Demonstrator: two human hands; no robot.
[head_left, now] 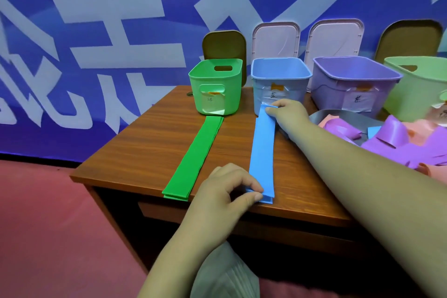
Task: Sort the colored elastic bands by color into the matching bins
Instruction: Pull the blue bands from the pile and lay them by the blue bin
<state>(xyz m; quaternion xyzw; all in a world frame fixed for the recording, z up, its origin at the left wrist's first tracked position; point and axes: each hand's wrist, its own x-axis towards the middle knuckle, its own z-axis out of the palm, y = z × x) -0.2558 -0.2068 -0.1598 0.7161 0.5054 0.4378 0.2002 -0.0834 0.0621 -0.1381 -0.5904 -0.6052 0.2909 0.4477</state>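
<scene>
two bare forearms enter from the lower edge, with no sleeve, cuff, watch, bracelet or ring showing on either. the left hand point(225, 191) is uncovered, its nails short and plain, without polish. the right hand point(286, 112) is likewise ungloved, its arm bare along the whole length in view. at the bottom centre lies a fold of pale grey-green clothing point(225, 276), finely ribbed or pleated, with soft creases. whether it is a skirt, shirt or trousers cannot be told.

Wood table point(150, 143): green band point(193, 159), blue band point(262, 152), green bin point(217, 94), blue bin point(280, 80), purple bin point(350, 84), tray point(321, 116).
</scene>
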